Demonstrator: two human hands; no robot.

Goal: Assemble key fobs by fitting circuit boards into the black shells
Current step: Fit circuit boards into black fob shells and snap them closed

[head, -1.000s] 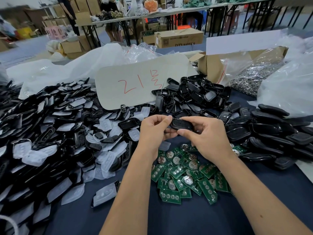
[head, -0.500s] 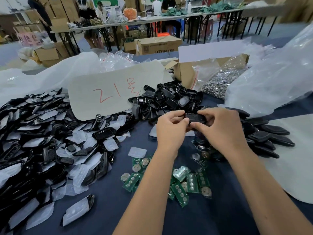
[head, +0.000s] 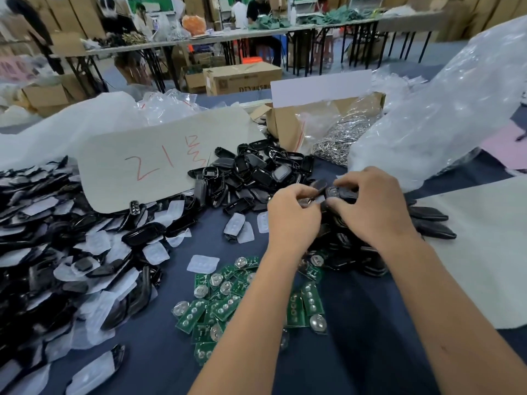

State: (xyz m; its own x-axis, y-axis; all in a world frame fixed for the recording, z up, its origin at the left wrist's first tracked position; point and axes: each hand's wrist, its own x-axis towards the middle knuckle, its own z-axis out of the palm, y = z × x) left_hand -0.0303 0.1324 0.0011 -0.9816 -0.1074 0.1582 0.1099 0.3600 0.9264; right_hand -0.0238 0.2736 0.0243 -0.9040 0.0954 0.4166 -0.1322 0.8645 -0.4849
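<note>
Two hands' fingers [head: 343,182] pinch black shell [head: 339,193] between them.

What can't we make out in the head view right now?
- Black shell: mostly covered by the left hand and right hand; whether a board sits inside is hidden.
- Green boards: some covered by the forearms.
- Shell pile: cut off by the left edge.
- Background tables: blurred.

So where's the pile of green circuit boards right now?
The green circuit boards lie low in the middle of the head view on the dark blue table, under the person's forearms, right of the black shells.
</note>
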